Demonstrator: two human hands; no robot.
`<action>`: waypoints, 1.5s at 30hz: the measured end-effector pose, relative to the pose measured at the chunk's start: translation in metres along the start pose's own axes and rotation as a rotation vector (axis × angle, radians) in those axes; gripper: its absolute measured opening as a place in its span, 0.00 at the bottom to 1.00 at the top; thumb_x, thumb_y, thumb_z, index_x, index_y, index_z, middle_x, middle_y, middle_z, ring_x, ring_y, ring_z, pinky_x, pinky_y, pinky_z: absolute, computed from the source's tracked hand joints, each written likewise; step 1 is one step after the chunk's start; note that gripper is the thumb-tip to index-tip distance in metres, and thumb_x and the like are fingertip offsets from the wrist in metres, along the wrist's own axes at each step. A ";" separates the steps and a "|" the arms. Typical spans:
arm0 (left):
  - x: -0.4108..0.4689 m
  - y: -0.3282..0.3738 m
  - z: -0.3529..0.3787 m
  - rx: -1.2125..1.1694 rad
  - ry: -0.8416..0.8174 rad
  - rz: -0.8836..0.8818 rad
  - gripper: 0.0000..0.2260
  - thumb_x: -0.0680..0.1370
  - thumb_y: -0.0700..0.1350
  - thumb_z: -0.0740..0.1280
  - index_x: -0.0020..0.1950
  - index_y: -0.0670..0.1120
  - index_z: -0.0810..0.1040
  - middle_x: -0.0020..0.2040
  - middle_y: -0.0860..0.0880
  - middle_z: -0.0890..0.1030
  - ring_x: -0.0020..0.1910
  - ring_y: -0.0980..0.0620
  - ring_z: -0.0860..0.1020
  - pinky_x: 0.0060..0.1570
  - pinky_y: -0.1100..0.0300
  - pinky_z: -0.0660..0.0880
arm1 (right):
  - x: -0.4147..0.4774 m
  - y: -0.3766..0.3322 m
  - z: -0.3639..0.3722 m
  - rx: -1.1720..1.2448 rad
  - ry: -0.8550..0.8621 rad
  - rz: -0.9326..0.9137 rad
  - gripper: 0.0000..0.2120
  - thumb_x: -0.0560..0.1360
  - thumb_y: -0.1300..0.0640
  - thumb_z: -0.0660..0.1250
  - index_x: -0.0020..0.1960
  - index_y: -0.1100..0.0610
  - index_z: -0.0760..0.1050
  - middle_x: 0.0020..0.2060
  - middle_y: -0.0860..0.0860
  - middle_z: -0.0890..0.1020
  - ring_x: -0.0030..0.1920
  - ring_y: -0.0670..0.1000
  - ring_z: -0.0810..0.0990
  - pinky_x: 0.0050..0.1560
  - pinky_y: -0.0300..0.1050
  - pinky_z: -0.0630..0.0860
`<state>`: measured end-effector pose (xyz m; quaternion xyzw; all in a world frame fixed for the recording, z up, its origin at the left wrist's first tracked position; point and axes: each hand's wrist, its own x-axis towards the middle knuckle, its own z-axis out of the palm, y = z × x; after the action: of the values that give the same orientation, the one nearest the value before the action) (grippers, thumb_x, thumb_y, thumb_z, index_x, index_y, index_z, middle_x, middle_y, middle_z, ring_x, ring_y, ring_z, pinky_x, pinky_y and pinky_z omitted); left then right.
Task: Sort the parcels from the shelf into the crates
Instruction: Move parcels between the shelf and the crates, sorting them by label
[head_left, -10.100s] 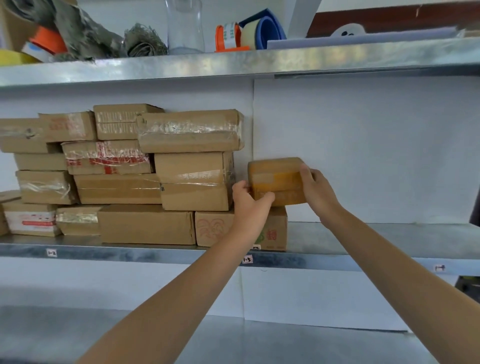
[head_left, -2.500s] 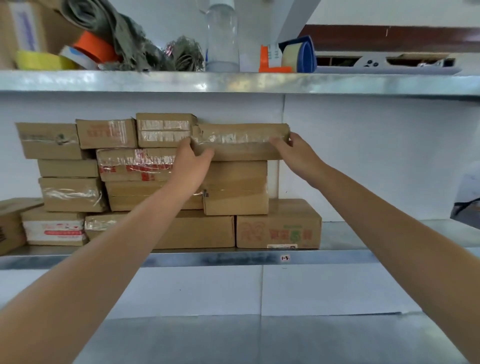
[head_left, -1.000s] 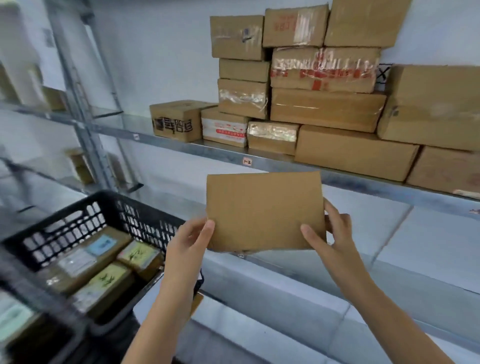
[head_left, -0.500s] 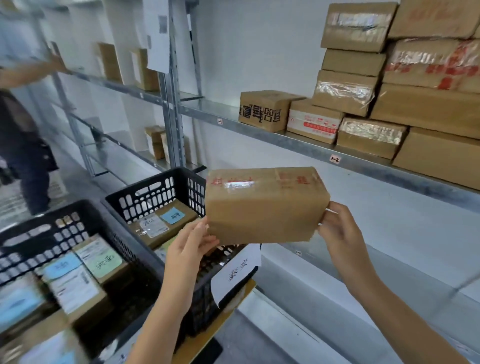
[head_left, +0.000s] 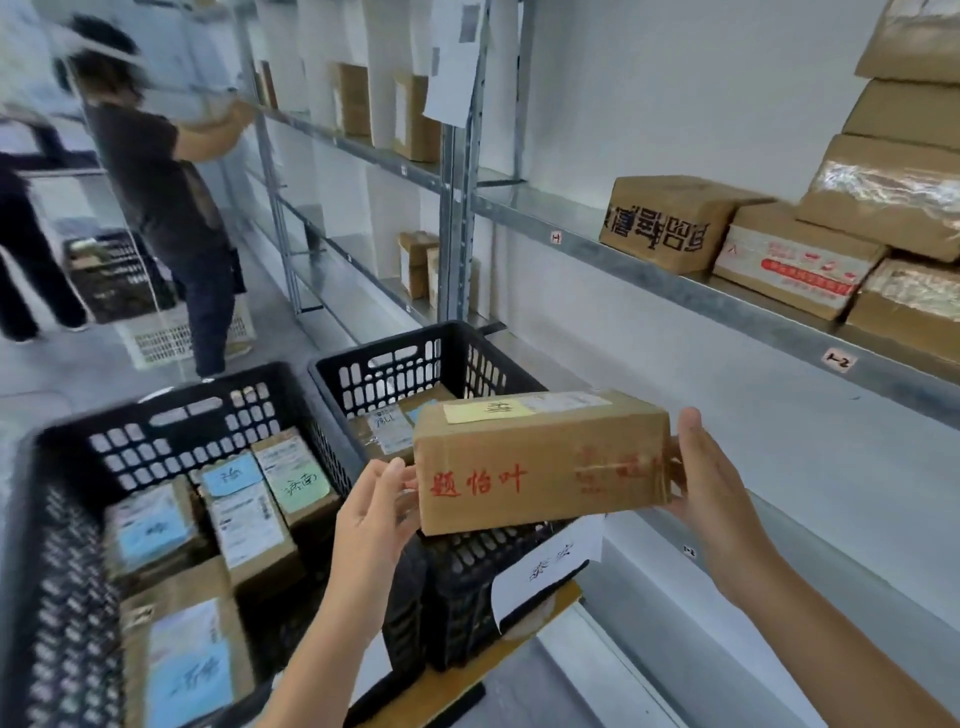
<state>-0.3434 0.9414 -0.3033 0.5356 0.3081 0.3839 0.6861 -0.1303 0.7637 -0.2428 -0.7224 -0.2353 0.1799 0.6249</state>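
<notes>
I hold a brown cardboard parcel (head_left: 540, 462) with red characters on its front and a yellow note on top. My left hand (head_left: 374, 512) grips its left end and my right hand (head_left: 709, 483) grips its right end, with the fingers hidden behind the box. The parcel hangs over the near edge of the right black crate (head_left: 395, 345), which holds several labelled parcels. To the left stands a second black crate (head_left: 156, 413), also with several parcels bearing blue and green notes. More cardboard parcels (head_left: 670, 221) sit stacked on the metal shelf (head_left: 649, 283) at the upper right.
A person in a dark shirt (head_left: 156, 171) stands in the aisle at the left and reaches to the far shelving. A third black crate (head_left: 111, 270) sits on the floor behind them. A white paper label (head_left: 545, 566) hangs on the right crate's front. A lower shelf runs below my right arm.
I have turned left from the shelf with the parcel and lowered it toward the right crate. It has rotated, so its red-lettered side and labelled top show. Both crates are closer.
</notes>
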 end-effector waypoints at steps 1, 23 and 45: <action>0.005 0.000 0.000 0.001 0.016 0.003 0.14 0.83 0.51 0.60 0.48 0.41 0.74 0.46 0.48 0.85 0.49 0.50 0.84 0.49 0.54 0.78 | 0.010 0.002 0.003 0.024 0.000 0.023 0.32 0.68 0.25 0.54 0.53 0.49 0.78 0.43 0.45 0.85 0.45 0.42 0.84 0.45 0.43 0.80; 0.089 0.010 0.038 0.174 0.246 -0.003 0.23 0.64 0.69 0.73 0.46 0.52 0.80 0.47 0.52 0.84 0.45 0.55 0.83 0.38 0.65 0.76 | 0.178 0.002 0.042 0.083 -0.533 0.159 0.25 0.72 0.38 0.68 0.65 0.49 0.75 0.51 0.48 0.87 0.51 0.49 0.86 0.55 0.51 0.80; -0.007 0.039 -0.142 0.354 0.967 0.070 0.10 0.83 0.51 0.61 0.55 0.55 0.82 0.50 0.55 0.85 0.52 0.57 0.82 0.52 0.57 0.78 | 0.147 -0.041 0.297 -0.386 -1.324 -0.339 0.41 0.57 0.25 0.73 0.67 0.26 0.66 0.54 0.33 0.77 0.50 0.36 0.79 0.41 0.34 0.75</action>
<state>-0.4730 1.0109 -0.2984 0.4149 0.6324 0.5522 0.3508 -0.1784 1.0940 -0.2426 -0.5127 -0.7024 0.4365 0.2309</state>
